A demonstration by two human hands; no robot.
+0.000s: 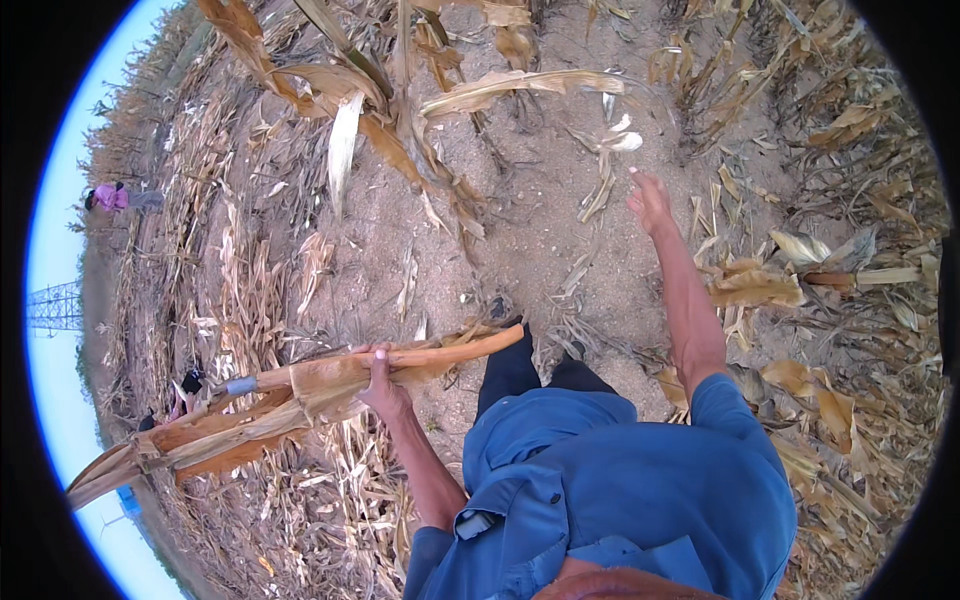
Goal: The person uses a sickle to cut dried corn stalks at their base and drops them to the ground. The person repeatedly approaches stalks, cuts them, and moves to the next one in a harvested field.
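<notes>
My left hand (385, 388) is closed around a smooth, orange-brown, wooden-looking handle (455, 352) and dry corn stalks (225, 432) with papery leaves. A grey-blue collar (241, 385) shows farther along the handle; whatever lies beyond it is hidden among the leaves. The bundle slants out to the left, its smooth end close to my legs. My right hand (652, 203) is stretched forward over bare soil with its fingers apart, holding nothing. Just beyond its fingertips a pale, opened corn husk (622, 138) lies on the ground.
Ahead of me stands a dry corn plant (400, 110) with drooping leaves. Fallen stalks and leaves (255, 270) litter the left side, and more dry corn (850, 130) lies to the right. One person in pink (110, 197) is far left; another (185, 395) is partly hidden behind the bundle.
</notes>
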